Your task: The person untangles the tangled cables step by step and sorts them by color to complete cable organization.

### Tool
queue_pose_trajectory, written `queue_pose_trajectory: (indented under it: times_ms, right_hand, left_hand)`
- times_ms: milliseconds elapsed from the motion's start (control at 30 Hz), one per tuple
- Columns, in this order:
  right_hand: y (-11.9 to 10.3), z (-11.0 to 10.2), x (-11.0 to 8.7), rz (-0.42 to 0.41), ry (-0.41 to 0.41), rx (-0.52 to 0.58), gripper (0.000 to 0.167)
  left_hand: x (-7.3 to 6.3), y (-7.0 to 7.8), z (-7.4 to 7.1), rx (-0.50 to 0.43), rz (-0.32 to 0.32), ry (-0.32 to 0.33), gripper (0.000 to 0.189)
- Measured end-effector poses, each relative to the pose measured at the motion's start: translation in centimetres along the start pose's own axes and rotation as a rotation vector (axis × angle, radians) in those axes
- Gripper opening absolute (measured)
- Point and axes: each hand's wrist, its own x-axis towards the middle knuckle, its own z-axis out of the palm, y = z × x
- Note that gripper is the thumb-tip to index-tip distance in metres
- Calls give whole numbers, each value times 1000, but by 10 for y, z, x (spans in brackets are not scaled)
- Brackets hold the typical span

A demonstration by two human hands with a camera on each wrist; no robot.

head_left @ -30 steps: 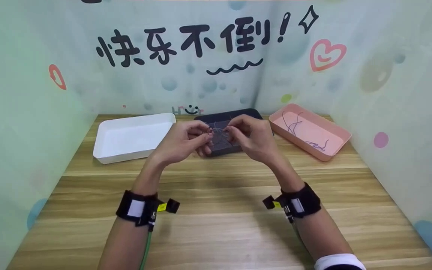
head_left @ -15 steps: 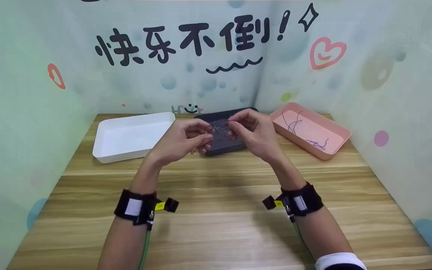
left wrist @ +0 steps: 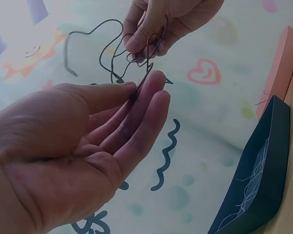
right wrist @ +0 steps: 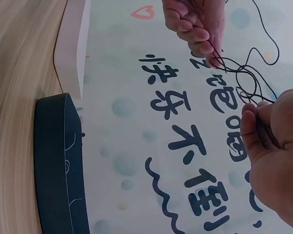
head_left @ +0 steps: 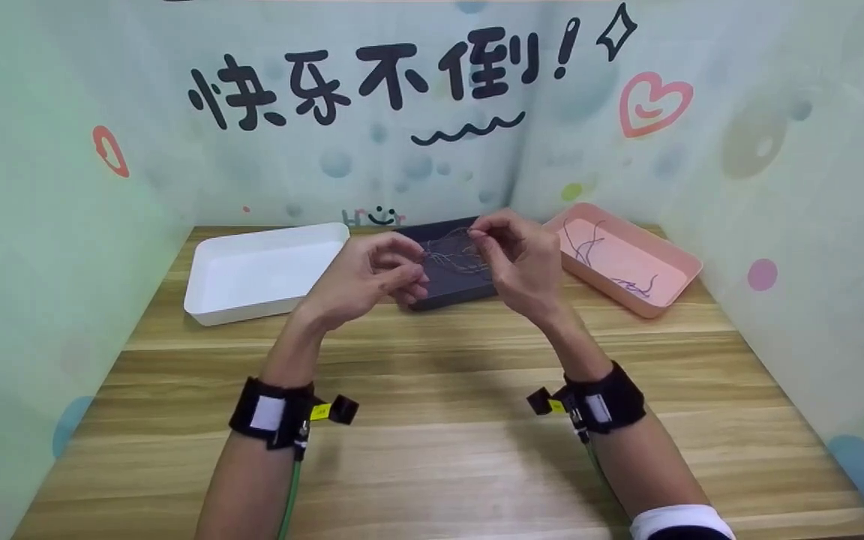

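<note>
A loose tangle of thin dark strings (right wrist: 238,71) hangs between my two hands, raised above the dark tray (head_left: 451,301). My left hand (head_left: 368,279) pinches one end of the tangle between thumb and fingertips, its other fingers stretched out loosely. On the other side, my right hand (head_left: 526,262) pinches a strand with thumb and curled fingers, apart from the left hand. Loops of string trail from the right fingertips in the left wrist view, one free end curling out to the side. More thin pale strings (left wrist: 241,207) lie in the dark tray.
A white tray (head_left: 252,274) stands at the back left. To the back right is a pink tray (head_left: 646,259) holding several thin purplish strings (head_left: 589,251). Printed cloth walls enclose the wooden table (head_left: 432,420) at the back and both sides.
My right hand has moved up and to the right, away from the left hand, so the strings between them are spread wider. The left hand has stayed nearly in place.
</note>
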Motion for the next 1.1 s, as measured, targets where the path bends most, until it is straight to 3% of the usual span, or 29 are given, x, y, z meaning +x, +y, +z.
queue_pose_trajectory:
  times_ms: [233,467,767,1100]
  right_hand:
    - [6,-10,3,-72,58,-102,5]
    - [11,-22,6,-74,66,-182,5]
    - [18,-34,5,61,129,-200,7]
    - [28,-61,6,223,214,-137,12]
  left_hand:
    - [-1,2,-7,111,93,135,17]
    - [-5,3,-14,126,161,212,16]
    - [-10,4,-24,366,259,341,11]
    - [-21,2,-51,437,213,431,12]
